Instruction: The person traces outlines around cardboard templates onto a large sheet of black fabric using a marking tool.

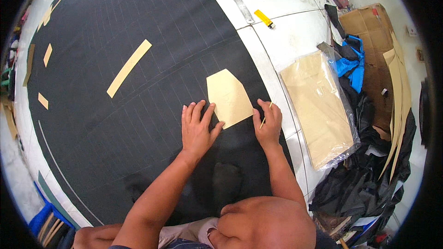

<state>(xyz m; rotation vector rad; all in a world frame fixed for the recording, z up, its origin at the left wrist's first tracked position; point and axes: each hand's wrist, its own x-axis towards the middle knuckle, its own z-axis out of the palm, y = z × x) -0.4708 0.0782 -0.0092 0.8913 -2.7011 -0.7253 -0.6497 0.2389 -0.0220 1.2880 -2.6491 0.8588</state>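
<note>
Well, from my end I count one pattern (228, 99) on the cloth (92, 157), one yellow lighter (264, 19) past the cloth's right edge. It's tan, many-sided; the left hand (196, 131), spread, touches it, the right hand (271, 130) grips one stick (263, 122).

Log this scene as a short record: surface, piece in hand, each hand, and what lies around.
Surface: dark fabric with faint pale lines, spread over white tiles
Piece: tan, many-sided paper piece, lying on the fabric
Left hand: spread, fingertips at the piece's left edge and thumb near its bottom corner
Right hand: at the piece's right corner, holding a thin stick
Elsewhere on fabric: curved tan strip
Right side: plastic-wrapped tan packet, yellow lighter, metal ruler
</note>
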